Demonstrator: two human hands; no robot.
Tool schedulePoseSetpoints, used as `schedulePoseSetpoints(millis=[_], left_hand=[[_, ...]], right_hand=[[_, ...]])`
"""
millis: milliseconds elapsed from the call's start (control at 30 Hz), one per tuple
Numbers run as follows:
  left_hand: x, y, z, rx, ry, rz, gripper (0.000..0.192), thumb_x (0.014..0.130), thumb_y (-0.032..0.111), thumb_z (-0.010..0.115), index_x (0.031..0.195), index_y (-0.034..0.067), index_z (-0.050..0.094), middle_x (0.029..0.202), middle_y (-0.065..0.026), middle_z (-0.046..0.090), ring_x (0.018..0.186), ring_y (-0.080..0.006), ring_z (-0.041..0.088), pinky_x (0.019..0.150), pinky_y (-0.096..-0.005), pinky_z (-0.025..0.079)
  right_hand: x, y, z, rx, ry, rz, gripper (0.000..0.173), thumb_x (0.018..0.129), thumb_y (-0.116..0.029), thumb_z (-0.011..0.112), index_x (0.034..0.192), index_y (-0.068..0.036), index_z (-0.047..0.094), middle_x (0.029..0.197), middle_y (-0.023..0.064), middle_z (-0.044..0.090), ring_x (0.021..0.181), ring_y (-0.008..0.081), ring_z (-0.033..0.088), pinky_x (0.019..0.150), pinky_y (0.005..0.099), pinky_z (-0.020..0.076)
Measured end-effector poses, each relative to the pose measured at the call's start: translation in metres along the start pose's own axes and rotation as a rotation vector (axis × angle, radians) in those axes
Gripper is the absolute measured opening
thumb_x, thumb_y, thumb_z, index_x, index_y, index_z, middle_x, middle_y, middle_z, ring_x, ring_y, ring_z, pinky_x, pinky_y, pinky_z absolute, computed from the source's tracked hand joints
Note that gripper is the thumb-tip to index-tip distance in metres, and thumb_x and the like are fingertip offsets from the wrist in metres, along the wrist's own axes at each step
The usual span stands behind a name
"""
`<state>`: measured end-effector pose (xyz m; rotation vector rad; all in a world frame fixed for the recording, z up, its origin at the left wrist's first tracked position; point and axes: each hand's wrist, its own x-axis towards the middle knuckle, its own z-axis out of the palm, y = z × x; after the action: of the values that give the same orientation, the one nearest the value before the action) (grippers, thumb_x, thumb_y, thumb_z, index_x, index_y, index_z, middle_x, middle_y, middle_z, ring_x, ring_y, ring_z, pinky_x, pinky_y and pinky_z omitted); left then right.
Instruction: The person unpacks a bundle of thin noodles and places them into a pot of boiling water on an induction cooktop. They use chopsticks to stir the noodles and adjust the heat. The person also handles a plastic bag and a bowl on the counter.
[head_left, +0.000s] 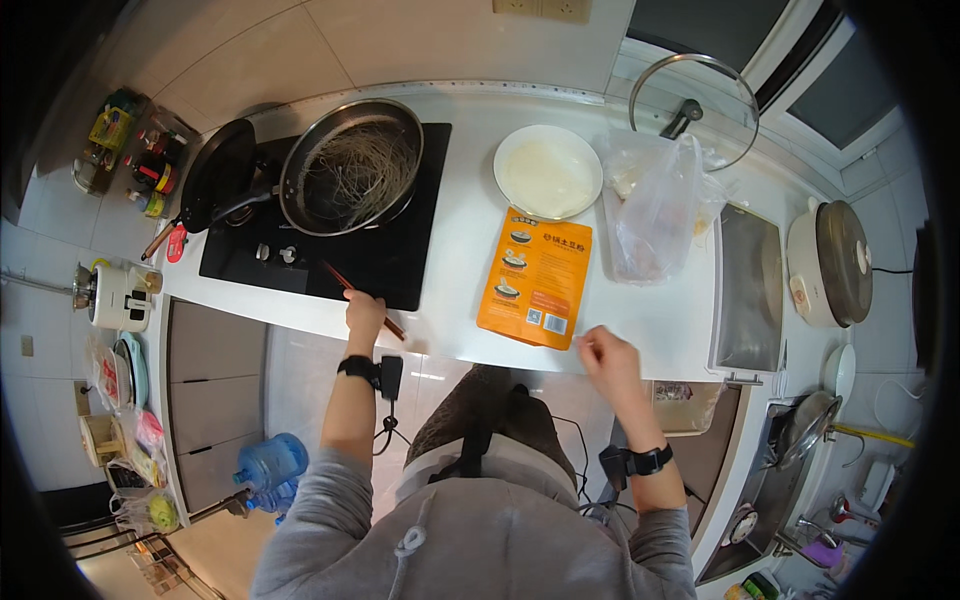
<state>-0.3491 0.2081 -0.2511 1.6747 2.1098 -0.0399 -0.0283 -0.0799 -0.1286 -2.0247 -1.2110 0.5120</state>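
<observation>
My left hand grips a pair of reddish-brown chopsticks at the front edge of the black cooktop. Thin noodles lie in the frying pan on the cooktop's rear part. My right hand is loosely curled over the counter's front edge, beside the lower right corner of an orange food packet; whether it holds anything small cannot be told. Behind the packet, touching its top, stands a round white plate.
A dark wok stands left of the pan. Right of the plate are a translucent plastic bag and an upright glass lid. Farther right are a metal-topped recess and a lidded electric cooker. Blue water bottles stand on the floor.
</observation>
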Motion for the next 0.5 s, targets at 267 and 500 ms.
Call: schedulePoseSetpoints(millis=[267,500], left_hand=[[-0.064,-0.027,-0.056,-0.578,-0.748,0.263,0.04,0.092,0.015,0.056,0.116,-0.01,0.038,0.084,-0.0166,0.063,0.074,-0.0247,0.067,0.066,-0.0354,0.058],[-0.122,0.086,-0.082,-1.158,-1.185,0.541,0.029,0.101,0.011,0.045,0.129,0.005,0.037,0.108,-0.0096,0.057,0.087,-0.0166,0.061,0.072,-0.0299,0.054]], right_hand=[[0.036,-0.055,0.072,-0.223,-0.329,-0.61,0.038,0.083,-0.026,0.071,0.118,-0.014,0.061,0.084,0.0076,0.062,0.067,0.024,0.064,0.06,0.0338,0.0521],[0.073,-0.102,0.07,-0.032,-0.203,-0.934,0.05,0.077,-0.036,0.073,0.123,-0.019,0.059,0.082,0.0032,0.046,0.067,0.0199,0.055,0.059,0.0312,0.0479]])
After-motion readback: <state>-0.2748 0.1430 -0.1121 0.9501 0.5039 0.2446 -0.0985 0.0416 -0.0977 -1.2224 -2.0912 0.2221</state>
